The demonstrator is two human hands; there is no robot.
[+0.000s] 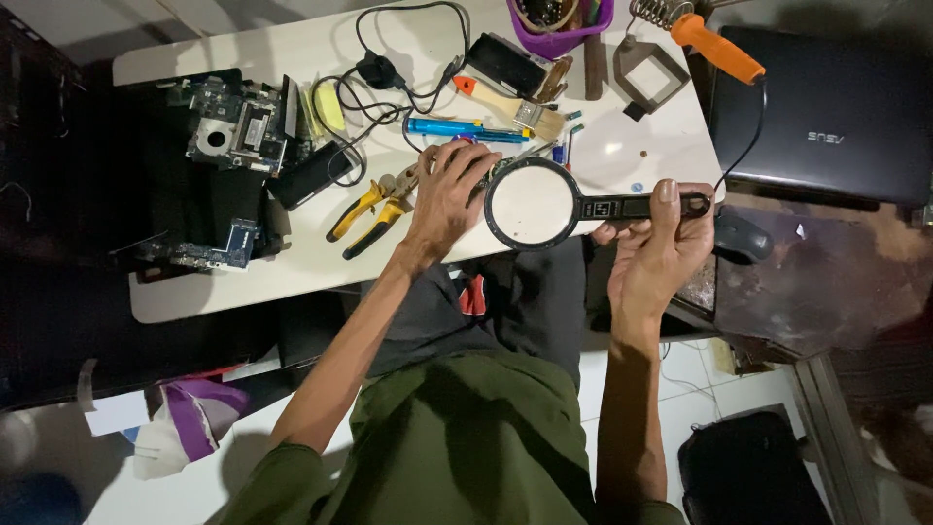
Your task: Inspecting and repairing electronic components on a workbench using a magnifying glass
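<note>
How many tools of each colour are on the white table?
Yellow-handled pliers: 1
Orange-handled soldering iron: 1
Blue pen-shaped tool: 1
Wooden-handled paintbrush: 1
Black round magnifying glass, held in right hand: 1
Total: 5

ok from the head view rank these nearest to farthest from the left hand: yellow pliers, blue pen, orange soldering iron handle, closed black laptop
Measured from the left hand:
1. Yellow pliers, just to its left on the white table.
2. Blue pen, just above the fingers; close to the pliers in rank.
3. Orange soldering iron handle, far upper right.
4. Closed black laptop, off the table's right end.
</note>
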